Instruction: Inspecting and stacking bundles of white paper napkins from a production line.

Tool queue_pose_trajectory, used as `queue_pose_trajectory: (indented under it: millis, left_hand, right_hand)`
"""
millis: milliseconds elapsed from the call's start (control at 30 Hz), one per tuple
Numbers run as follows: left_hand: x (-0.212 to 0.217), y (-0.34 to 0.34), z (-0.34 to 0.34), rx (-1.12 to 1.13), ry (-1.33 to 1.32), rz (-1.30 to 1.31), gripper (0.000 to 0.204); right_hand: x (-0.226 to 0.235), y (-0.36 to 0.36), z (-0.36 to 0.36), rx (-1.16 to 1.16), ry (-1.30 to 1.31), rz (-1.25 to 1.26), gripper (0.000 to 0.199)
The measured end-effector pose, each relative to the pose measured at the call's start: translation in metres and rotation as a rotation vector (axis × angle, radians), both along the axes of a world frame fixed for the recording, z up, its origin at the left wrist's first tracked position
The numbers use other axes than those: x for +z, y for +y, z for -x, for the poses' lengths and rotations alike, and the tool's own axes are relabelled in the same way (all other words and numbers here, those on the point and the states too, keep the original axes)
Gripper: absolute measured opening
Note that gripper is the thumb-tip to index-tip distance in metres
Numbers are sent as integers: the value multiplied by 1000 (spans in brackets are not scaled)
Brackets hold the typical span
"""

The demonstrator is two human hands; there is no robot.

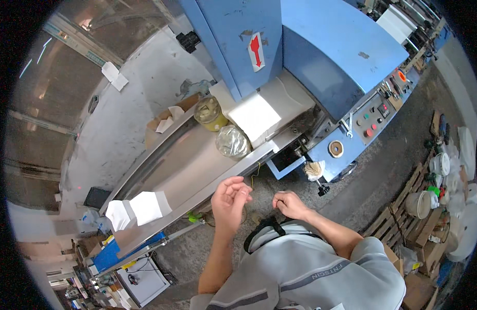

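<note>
My left hand [229, 200] is raised in front of the metal trough's near edge, fingers loosely curled and a little apart, with nothing visible in it. To its right, my right hand [291, 204] is closed in a fist before my body; whether anything is inside is hidden. Neither hand touches the machine. Beyond them on the metal trough [181, 163] stand a clear plastic-covered round container [233, 142] and a yellow-labelled tub [211, 113]. White sheets [146, 207] lie at the trough's left end. More white material [256, 118] sits under the blue machine housing [238, 41].
A control panel [375, 116] with buttons is on the right, beside a tape roll [336, 149] and a wrench [348, 128]. A crumpled rag [314, 169] hangs near a black knob [323, 190]. Wooden pallets [398, 206] and buckets [418, 204] stand at far right. A white-topped table [144, 281] is lower left.
</note>
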State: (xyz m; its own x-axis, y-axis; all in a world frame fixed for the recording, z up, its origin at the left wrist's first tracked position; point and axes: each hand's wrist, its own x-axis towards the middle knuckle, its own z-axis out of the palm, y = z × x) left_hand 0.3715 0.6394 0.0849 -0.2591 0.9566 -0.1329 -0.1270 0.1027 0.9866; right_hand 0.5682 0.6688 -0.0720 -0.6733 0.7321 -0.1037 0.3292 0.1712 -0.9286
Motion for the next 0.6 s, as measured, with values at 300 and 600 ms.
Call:
queue_pose_trajectory:
  millis: [300,600]
  left_hand:
    - [-21,-9,8,13,4,21,24]
    - [-29,-14,10,28,-8,73,21]
  right_hand:
    - [-2,2,3,4,-5,14,12]
    - [-4,3,4,-17,10,2,13]
